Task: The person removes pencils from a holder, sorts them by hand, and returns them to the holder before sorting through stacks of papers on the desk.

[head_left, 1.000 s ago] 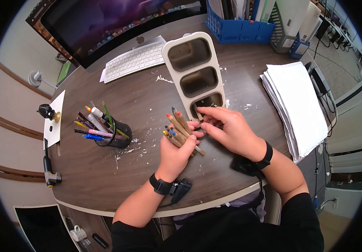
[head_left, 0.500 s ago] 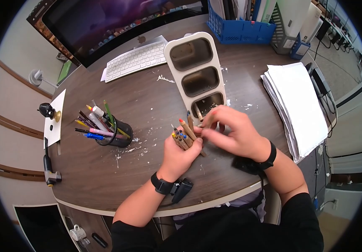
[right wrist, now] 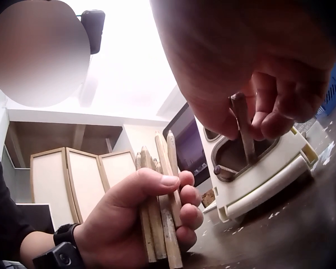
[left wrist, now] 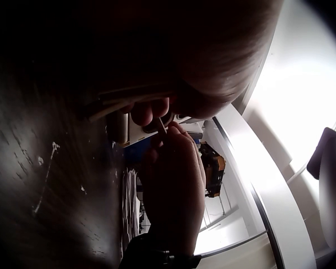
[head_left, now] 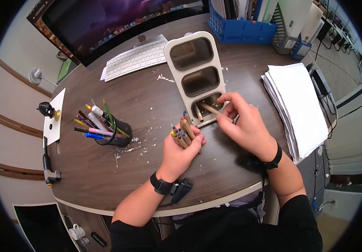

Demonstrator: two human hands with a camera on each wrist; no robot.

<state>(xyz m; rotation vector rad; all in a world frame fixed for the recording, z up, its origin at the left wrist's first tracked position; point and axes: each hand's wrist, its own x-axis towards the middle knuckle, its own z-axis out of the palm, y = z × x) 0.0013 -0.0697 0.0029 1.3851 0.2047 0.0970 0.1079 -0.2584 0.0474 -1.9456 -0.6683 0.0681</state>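
Observation:
My left hand (head_left: 178,153) grips a bundle of several wooden coloured pencils (right wrist: 162,218), tips upward, with red, blue and yellow points showing in the head view. Between thumb and fingers my right hand (head_left: 244,122) pinches a single pencil (head_left: 215,111), slanted with its far end inside the nearest compartment of a white three-compartment organizer (head_left: 184,93). Another pencil (head_left: 198,113) leans in that same compartment against its near rim. In the right wrist view, the pinched pencil (right wrist: 244,131) stands nearly upright in the compartment opening.
A black mesh cup (head_left: 122,133) full of pens stands to the left, with white scraps (head_left: 134,149) scattered around it. Behind are a keyboard (head_left: 135,61) and monitor (head_left: 118,27). A paper stack (head_left: 294,105) lies on the right, and a blue basket (head_left: 244,31) stands at the back.
My right hand has moved away from the bundle, up and to the right, bringing one pencil into the nearest compartment. The left hand keeps its grip on the others, having shifted slightly right.

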